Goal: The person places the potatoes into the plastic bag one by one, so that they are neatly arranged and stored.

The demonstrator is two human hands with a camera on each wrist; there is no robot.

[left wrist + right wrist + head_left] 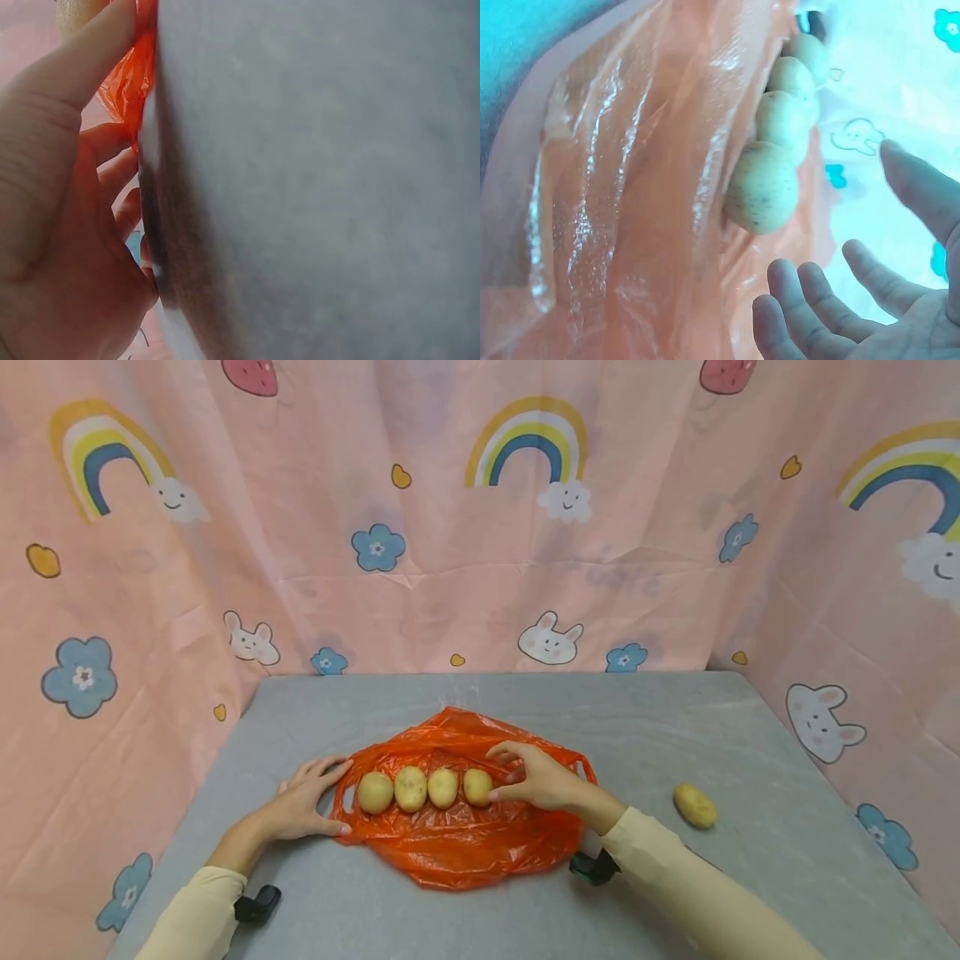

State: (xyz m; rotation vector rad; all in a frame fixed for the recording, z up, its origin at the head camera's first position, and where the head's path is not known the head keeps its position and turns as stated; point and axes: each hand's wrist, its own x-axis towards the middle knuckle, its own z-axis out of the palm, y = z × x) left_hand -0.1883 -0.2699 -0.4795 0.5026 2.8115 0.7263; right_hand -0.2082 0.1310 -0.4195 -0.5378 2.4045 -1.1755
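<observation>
An orange-red plastic bag lies spread flat on the grey table. Several potatoes sit on it in a row, the rightmost potato beside my right hand. That hand hovers over the bag's right part, thumb and fingers spread apart; the right wrist view shows a gap between the fingers and the nearest potato. My left hand rests at the bag's left end, thumb and fingers spread, tips touching the plastic by the handle. In the left wrist view, its thumb lies against the bag's edge.
One more potato lies on the table to the right, near my right sleeve. A pink curtain with rainbows, rabbits and flowers hangs behind the table and at both sides. A dark wrist device sits below the left wrist.
</observation>
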